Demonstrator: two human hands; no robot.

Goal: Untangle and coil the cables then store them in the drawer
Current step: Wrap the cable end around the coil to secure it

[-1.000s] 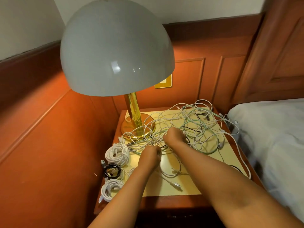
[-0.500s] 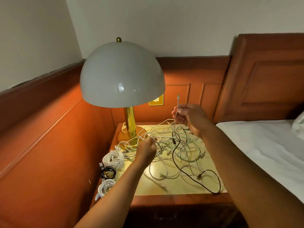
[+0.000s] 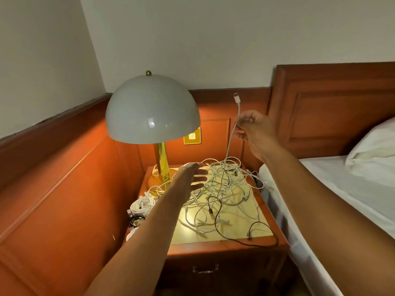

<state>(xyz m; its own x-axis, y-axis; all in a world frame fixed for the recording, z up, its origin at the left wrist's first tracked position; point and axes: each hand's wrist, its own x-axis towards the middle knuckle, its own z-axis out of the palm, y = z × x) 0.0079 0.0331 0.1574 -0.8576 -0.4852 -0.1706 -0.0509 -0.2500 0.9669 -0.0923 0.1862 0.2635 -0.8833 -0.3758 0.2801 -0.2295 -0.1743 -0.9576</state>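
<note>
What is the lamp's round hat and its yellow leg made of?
The lamp shade looks like glossy painted metal or glass; small bright glints show on it. The lamp stem looks like polished brass, golden and mirror-shiny.

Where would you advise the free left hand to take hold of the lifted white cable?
Probably on the taut white cable just below the right hand, coming from the left; there it hangs as a single strand, above the tangled cable pile. The left hand is open nearby.
</note>
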